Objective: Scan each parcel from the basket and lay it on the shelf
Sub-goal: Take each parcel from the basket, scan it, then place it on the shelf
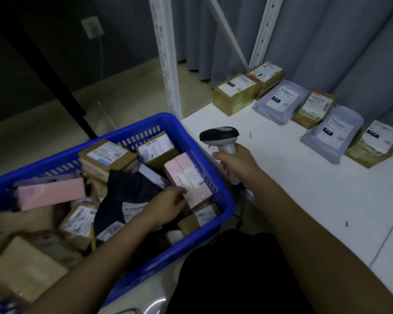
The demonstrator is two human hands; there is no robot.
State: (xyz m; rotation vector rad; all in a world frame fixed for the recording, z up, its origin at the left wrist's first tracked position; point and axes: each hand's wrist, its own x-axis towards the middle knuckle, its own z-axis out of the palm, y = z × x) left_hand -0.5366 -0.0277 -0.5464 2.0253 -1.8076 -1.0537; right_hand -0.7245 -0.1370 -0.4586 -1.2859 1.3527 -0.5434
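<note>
A blue plastic basket point(222, 196) at the left holds several parcels: brown boxes, pink boxes and dark bags. My left hand point(168, 205) is inside it and grips the lower edge of a pink labelled parcel point(186, 177) leaning against the basket's right wall. My right hand point(234, 162) holds a grey and black barcode scanner point(220, 137) by its handle, above the front edge of the white shelf point(304, 191), its head pointing left toward the basket.
Several scanned parcels lie in a row at the back of the shelf: brown boxes point(235, 94) and grey mailer bags point(281, 100). White perforated shelf uprights point(166, 55) rise behind the basket. A grey curtain hangs behind the shelf.
</note>
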